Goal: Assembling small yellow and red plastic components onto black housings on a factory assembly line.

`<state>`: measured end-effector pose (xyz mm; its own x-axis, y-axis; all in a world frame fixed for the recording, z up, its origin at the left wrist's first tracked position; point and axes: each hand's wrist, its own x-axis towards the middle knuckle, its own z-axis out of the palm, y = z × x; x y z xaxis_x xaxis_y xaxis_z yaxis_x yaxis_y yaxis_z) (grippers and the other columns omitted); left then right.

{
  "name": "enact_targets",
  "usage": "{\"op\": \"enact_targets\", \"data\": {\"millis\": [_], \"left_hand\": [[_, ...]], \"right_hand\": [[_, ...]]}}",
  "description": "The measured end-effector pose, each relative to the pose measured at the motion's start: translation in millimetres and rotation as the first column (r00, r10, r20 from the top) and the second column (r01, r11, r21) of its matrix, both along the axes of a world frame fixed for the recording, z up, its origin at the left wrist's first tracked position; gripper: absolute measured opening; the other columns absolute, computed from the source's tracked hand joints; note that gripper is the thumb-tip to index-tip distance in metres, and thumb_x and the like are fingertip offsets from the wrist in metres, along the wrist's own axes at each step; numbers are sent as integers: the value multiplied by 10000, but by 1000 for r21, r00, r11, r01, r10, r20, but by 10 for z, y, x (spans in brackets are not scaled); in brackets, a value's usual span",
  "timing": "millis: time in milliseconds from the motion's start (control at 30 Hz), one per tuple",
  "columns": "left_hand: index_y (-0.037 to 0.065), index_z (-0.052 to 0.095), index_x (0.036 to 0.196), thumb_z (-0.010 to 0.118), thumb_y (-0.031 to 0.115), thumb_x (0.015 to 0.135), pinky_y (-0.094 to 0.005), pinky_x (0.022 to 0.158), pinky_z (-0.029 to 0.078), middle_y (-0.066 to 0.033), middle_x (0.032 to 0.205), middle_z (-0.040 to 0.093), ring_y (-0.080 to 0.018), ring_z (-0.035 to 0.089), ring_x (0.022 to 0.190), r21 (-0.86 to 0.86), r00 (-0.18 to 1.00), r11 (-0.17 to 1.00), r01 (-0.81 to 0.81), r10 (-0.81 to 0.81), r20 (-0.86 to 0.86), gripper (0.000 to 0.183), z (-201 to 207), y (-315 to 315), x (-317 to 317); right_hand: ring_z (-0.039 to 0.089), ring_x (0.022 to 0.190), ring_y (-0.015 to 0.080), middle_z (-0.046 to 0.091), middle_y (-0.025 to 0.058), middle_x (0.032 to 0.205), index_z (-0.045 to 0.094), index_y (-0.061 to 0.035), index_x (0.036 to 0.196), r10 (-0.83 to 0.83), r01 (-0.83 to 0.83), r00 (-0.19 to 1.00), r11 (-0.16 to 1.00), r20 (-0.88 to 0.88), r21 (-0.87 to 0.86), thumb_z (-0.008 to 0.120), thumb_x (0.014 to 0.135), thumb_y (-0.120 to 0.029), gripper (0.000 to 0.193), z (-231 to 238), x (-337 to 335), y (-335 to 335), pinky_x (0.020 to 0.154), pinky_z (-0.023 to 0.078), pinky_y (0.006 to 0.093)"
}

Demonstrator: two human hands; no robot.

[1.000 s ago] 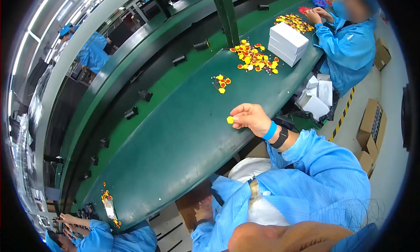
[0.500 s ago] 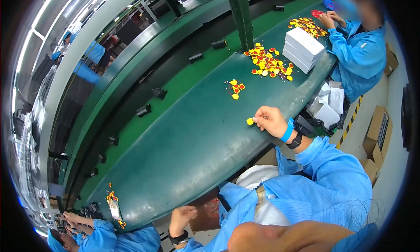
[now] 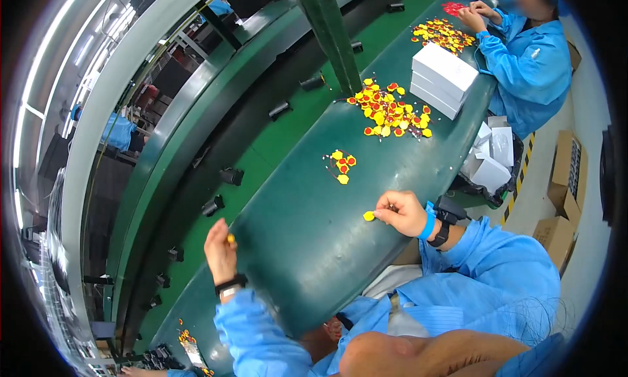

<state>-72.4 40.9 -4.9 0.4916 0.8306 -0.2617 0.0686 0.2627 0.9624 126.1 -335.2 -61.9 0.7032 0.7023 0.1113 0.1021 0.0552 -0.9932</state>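
My right hand (image 3: 404,215) is over the near side of the green tabletop. Its thumb and fingertips pinch a small yellow hexagonal piece (image 3: 369,216). My left hand (image 3: 220,251) is raised over the table's far edge, its fingers bent around a small yellow piece (image 3: 231,238) that shows only in part. Between and beyond my hands lies a small cluster of yellow and red pieces (image 3: 343,178) with thin dark wires. Farther off is a bigger pile of the same yellow and red pieces (image 3: 386,108).
White boxes (image 3: 442,76) are stacked on the table (image 3: 294,272), right of the big pile. A co-worker (image 3: 523,63) handles red parts at the far right. A green post (image 3: 330,43) rises at the far edge. A bin of white cartons (image 3: 490,171) stands on the floor.
My left hand has risen from the near edge, up and leftward across the table, and a yellow piece now shows in it. My right hand still pinches its piece. The view has shifted slightly.
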Motion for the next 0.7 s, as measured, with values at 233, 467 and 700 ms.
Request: {"op": "enact_targets", "data": {"millis": [233,467,700], "left_hand": [[4,618,840,723,261,833,-229,383,315,-62,726,592,-117,462,493,51,931,978,-202,208,-299,277,-355,690,1216],[24,617,774,712,278,842,-245,365,250,-44,660,562,-115,424,453,97,913,971,-220,240,-329,280,-496,949,1542],[74,565,759,688,127,851,-211,351,299,-2,638,513,-99,432,446,-95,991,988,-121,115,-74,162,-288,472,1576]], "right_hand": [[483,559,40,577,3,651,599,-13,819,13,-14,999,1000,52,19,649,866,-58,82,48,11,-34,487,382,226],[523,583,95,616,52,712,594,-6,828,30,-38,990,998,139,52,646,861,-35,68,92,31,-27,510,410,256],[490,577,57,589,28,690,589,-3,822,34,-41,995,997,96,62,644,873,-51,90,39,23,-46,497,385,232]]}}
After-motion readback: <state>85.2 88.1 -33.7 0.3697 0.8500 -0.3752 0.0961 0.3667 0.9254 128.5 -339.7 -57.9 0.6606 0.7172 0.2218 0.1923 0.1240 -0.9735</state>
